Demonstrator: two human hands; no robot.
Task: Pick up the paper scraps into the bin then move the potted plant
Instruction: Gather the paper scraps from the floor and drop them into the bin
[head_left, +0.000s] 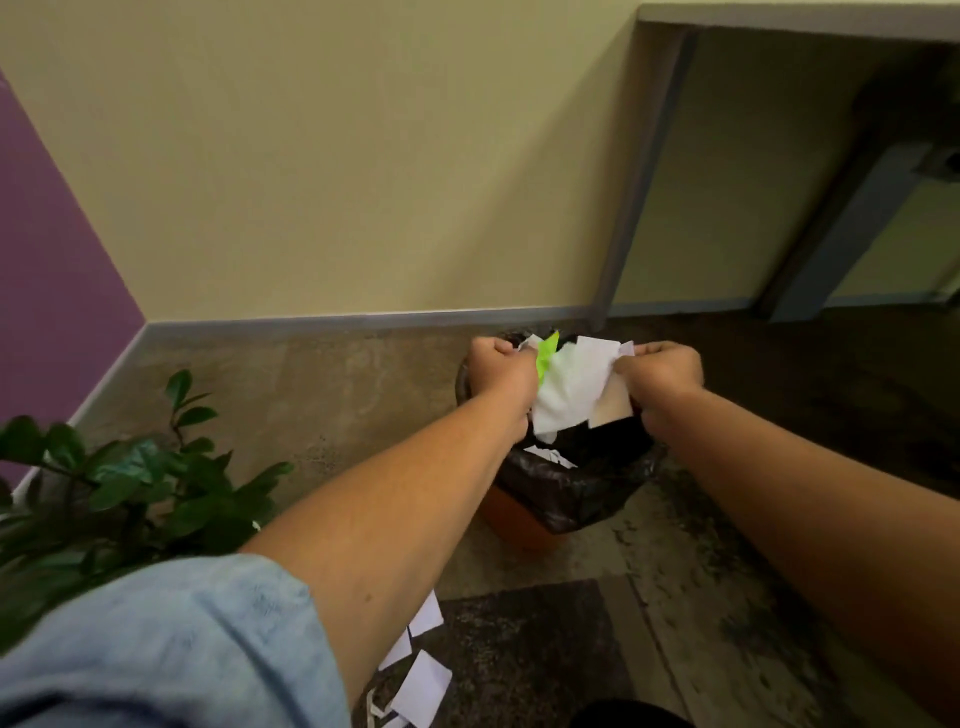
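An orange bin (519, 525) lined with a black bag (571, 488) stands on the floor near the wall. My left hand (501, 366) and my right hand (662, 371) are both held over its mouth, closed on a bundle of paper scraps (569, 387), white with one bright green piece. A few white scraps lie inside the bag. More white paper scraps (423, 680) lie on the floor under my left arm. The potted plant (119, 483) with dark green leaves stands at the left; its pot is hidden.
A dark floor mat (524, 654) lies in front of the bin. A grey desk leg (644, 171) and the underside of a desk are at the upper right. A yellow wall with a grey skirting runs behind the bin; a purple wall is at the left.
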